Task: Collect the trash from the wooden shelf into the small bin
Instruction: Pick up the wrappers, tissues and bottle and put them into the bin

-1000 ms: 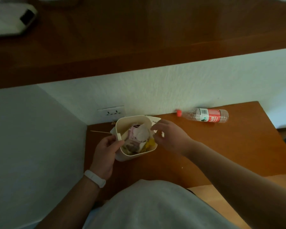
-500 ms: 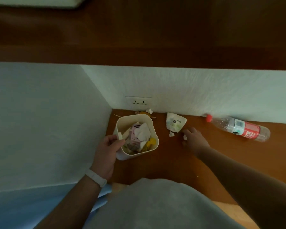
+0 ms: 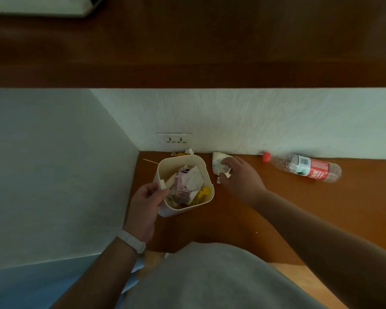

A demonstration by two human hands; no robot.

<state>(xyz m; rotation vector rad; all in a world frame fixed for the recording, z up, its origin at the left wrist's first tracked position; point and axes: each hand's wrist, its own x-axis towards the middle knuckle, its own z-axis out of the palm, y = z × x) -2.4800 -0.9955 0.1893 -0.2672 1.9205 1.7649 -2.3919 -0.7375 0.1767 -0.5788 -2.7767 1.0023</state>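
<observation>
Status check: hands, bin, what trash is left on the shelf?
Left hand grips bin rim. Right hand closing on crumpled paper. Bottle and scraps by the wall remain. Nothing blocking.

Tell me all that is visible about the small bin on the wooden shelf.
The small bin is cream-white, smooth like plastic, with a rounded-square open top and no lid. It stands on the wooden shelf near the left corner, slightly tilted toward the camera. It is nearly full: white crumpled paper, a pink wrapper and yellow scraps show inside. A small tab sticks up from its left rim. The left hand holds that left rim. The right hand is beside it, not touching.
</observation>
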